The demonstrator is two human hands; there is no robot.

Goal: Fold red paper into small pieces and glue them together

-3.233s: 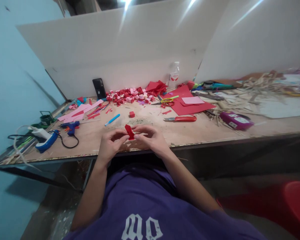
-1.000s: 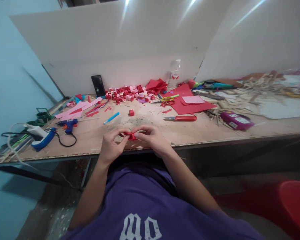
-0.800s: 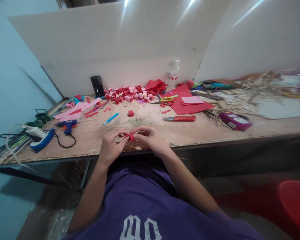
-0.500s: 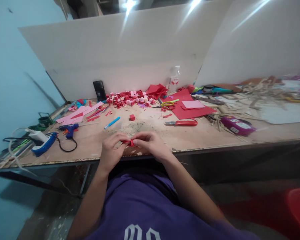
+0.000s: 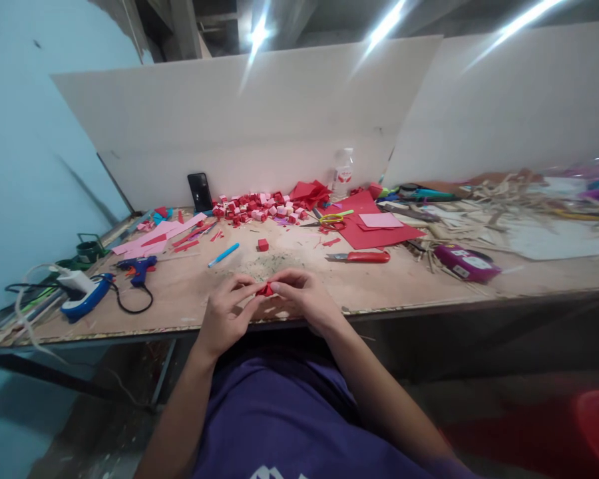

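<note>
Two hands near, left hand (image 5: pixel 224 316) and right hand (image 5: pixel 304 303), one folded red paper (image 5: pixel 265 289) between them, one loose red cube (image 5: pixel 263 245), one blue pen (image 5: pixel 224 255), one red knife (image 5: pixel 362 256), one pair of scissors (image 5: pixel 333 218), one glue gun (image 5: pixel 137 267) left, one phone (image 5: pixel 199 191), one bottle (image 5: pixel 343 173) far.

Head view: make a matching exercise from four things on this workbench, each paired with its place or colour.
Things:
1 phone
2 glue gun
3 scissors
4 folded red paper

Descriptions:
A pinched between left hand and right hand
B leaning against the white board
C yellow handles, beside the red sheet
D blue, left of the hands

Pairs: 1-B; 2-D; 3-C; 4-A
</note>
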